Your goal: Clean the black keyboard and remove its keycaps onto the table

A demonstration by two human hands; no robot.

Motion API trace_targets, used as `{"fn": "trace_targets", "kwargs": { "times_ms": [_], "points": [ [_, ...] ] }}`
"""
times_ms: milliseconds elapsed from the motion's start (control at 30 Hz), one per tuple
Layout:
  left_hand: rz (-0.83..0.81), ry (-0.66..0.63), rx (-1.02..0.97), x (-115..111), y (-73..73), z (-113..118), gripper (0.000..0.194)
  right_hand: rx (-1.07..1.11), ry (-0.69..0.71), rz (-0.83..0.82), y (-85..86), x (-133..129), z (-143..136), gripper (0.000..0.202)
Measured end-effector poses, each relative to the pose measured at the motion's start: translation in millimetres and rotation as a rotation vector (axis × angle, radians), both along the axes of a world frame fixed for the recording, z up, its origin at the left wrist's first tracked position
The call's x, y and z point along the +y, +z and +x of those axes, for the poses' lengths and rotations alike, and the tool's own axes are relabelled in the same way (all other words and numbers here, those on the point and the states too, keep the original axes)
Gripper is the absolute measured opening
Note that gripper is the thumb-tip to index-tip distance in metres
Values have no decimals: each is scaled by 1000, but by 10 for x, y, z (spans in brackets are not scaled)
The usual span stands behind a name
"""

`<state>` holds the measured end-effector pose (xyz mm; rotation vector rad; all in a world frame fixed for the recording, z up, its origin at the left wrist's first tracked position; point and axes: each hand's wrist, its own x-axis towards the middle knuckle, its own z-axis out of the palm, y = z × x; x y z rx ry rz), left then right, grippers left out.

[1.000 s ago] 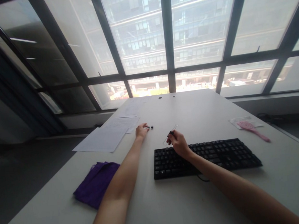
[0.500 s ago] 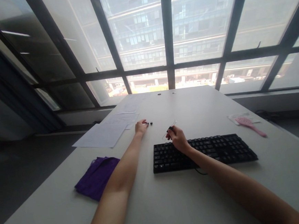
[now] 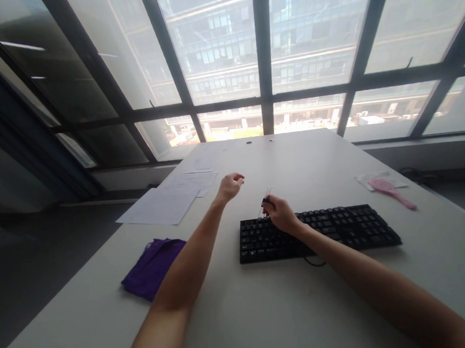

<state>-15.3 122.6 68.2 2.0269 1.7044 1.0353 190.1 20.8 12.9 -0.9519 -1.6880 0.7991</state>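
Observation:
My right hand (image 3: 280,212) is closed on a wire keycap puller (image 3: 265,200), its dark grip between thumb and fingers and thin wire loops at both ends. The lower loop is close to the top left edge of a black keyboard (image 3: 320,232); whether it touches a key cannot be made out. Farther up the table, my left hand (image 3: 231,187) has its fingers curled together, thumb near the fingertips. What lies inside its fingers, if anything, is hidden. The small black keycaps seen earlier beside it do not show now.
Left of my left hand, papers (image 3: 164,203) lie on the white table (image 3: 235,313). A folded purple cloth (image 3: 153,268) rests partly behind my left forearm. At right, a pink hairbrush (image 3: 390,192) lies on a clear plastic bag (image 3: 364,181). Windows line the far side.
My left hand has shifted slightly up and right, its fingers curling in, and the two small black keycaps have gone from sight. The puller in my right hand has turned more upright.

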Motion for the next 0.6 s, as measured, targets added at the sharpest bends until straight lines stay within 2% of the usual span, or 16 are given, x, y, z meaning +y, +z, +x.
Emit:
{"fn": "trace_targets", "kwargs": {
  "times_ms": [67, 133, 200, 300, 400, 500, 600],
  "points": [
    [-32, -108, 33, -216, 48, 191, 22, -6, 10, 7, -16, -4, -3, 16],
    [-39, -227, 81, -482, 33, 342, 25, -10, 28, 17, -14, -4, -4, 16],
    [-5, -291, 120, -753, -28, 425, 26, -21, 50, 37, -6, 1, -4, 17],
    [64, -363, 110, -1065, -174, 429, 30, -40, 53, 58, 3, 14, -9, 19],
    [133, -337, 83, -1206, -344, 370, 31, -46, 63, 53, 9, 22, -14, 18],
    [129, -347, 62, -1222, -491, 336, 22, -48, 67, 30, 21, 29, -11, 17],
    [124, -373, 66, -1199, -578, 335, 15, -51, 52, -15, 27, 40, -5, 17]
  ]
}}
